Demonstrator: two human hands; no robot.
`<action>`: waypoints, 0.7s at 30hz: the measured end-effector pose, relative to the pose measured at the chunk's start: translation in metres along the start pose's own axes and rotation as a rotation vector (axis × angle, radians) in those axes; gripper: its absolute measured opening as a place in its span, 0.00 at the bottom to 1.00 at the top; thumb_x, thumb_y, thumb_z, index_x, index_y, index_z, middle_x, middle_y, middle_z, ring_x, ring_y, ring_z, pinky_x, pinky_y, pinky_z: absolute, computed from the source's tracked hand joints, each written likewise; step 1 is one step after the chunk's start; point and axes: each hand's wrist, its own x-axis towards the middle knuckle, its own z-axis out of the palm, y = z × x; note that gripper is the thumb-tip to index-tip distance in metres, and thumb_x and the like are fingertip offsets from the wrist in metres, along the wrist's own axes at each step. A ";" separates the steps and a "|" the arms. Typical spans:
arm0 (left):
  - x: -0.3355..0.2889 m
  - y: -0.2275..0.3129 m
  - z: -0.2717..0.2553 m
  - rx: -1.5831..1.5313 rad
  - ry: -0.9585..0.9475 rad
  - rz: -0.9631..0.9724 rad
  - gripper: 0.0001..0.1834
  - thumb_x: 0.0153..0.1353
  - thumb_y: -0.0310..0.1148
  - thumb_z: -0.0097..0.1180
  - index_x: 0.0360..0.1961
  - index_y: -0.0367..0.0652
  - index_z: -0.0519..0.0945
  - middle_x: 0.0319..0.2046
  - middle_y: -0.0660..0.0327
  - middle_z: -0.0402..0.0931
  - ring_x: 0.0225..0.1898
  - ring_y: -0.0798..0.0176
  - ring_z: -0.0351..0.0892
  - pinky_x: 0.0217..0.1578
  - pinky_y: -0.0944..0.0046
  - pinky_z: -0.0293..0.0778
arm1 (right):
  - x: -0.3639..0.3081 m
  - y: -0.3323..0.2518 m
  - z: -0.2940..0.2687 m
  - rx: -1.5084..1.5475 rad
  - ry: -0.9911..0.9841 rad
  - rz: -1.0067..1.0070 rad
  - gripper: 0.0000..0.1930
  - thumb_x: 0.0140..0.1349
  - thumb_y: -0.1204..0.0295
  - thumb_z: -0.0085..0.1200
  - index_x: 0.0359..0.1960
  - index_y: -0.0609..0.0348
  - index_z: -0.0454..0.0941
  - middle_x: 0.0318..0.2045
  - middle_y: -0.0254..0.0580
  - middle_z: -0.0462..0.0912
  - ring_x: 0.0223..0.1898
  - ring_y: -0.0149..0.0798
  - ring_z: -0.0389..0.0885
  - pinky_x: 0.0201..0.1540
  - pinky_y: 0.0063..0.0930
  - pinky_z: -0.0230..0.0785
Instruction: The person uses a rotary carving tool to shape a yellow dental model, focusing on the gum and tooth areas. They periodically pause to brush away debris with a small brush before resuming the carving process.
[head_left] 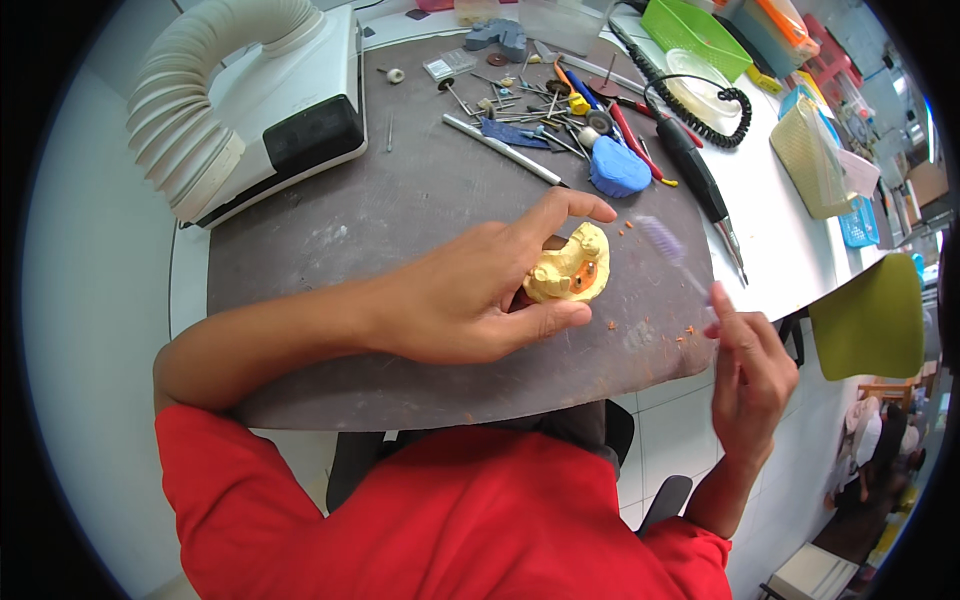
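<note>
Here, arched yellow cast (562,273), bristled brush (664,242)

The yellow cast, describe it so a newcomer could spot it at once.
Find the big grey work surface, then the left hand above it. In that hand's grasp is the cast, yellow and roughly horseshoe-shaped, with tooth shapes. Its orange patch with dark spots sets it apart from the plain blue lump lying beyond it.

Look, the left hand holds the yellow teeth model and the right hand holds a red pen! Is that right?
Not quite: the right hand holds a purple-bristled brush, not a red pen, as the head view shows. The left hand does hold the yellow teeth model.
</note>
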 end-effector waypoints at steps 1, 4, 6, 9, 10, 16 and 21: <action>0.001 0.004 0.001 -0.022 0.039 -0.036 0.27 0.59 0.35 0.58 0.56 0.36 0.63 0.34 0.59 0.74 0.30 0.67 0.71 0.33 0.67 0.68 | 0.000 0.011 -0.004 0.053 0.032 0.014 0.23 0.52 0.87 0.52 0.51 0.55 0.80 0.25 0.41 0.78 0.22 0.30 0.75 0.21 0.22 0.63; 0.001 0.001 -0.001 0.092 0.094 0.042 0.24 0.56 0.34 0.61 0.50 0.36 0.69 0.30 0.58 0.76 0.27 0.64 0.73 0.30 0.66 0.69 | 0.008 0.008 -0.023 0.218 -0.031 -0.065 0.21 0.53 0.85 0.53 0.51 0.57 0.79 0.23 0.42 0.79 0.21 0.29 0.74 0.19 0.20 0.59; 0.003 0.000 -0.006 0.165 0.051 0.084 0.21 0.55 0.34 0.63 0.47 0.35 0.73 0.28 0.57 0.77 0.25 0.63 0.74 0.29 0.66 0.69 | 0.024 0.005 -0.031 0.204 -0.082 -0.178 0.19 0.54 0.83 0.54 0.49 0.59 0.80 0.22 0.41 0.79 0.19 0.29 0.73 0.18 0.20 0.57; 0.006 0.005 -0.016 0.203 -0.066 0.064 0.18 0.54 0.32 0.63 0.43 0.35 0.76 0.27 0.57 0.77 0.24 0.63 0.75 0.27 0.66 0.69 | 0.054 -0.001 -0.038 0.164 -0.235 -0.201 0.16 0.53 0.82 0.55 0.46 0.61 0.81 0.21 0.40 0.79 0.17 0.29 0.70 0.17 0.22 0.56; 0.007 0.005 -0.019 0.233 -0.095 0.077 0.17 0.54 0.32 0.63 0.42 0.35 0.76 0.26 0.56 0.77 0.24 0.63 0.75 0.26 0.66 0.69 | 0.063 -0.004 -0.035 0.167 -0.238 -0.232 0.17 0.51 0.82 0.56 0.44 0.58 0.81 0.19 0.38 0.77 0.15 0.30 0.68 0.17 0.26 0.56; 0.005 -0.001 -0.017 0.060 -0.090 0.036 0.15 0.52 0.31 0.63 0.41 0.36 0.78 0.26 0.55 0.78 0.22 0.61 0.74 0.24 0.65 0.67 | 0.096 -0.008 -0.031 0.171 -0.487 -0.356 0.21 0.47 0.84 0.55 0.45 0.55 0.82 0.15 0.38 0.73 0.14 0.33 0.70 0.16 0.28 0.57; 0.012 -0.003 -0.020 0.130 -0.155 0.055 0.17 0.52 0.29 0.61 0.44 0.37 0.78 0.27 0.55 0.78 0.22 0.61 0.74 0.24 0.65 0.67 | 0.113 -0.015 -0.080 -0.145 -0.451 -0.309 0.22 0.43 0.85 0.54 0.43 0.59 0.83 0.17 0.41 0.76 0.16 0.32 0.73 0.19 0.26 0.60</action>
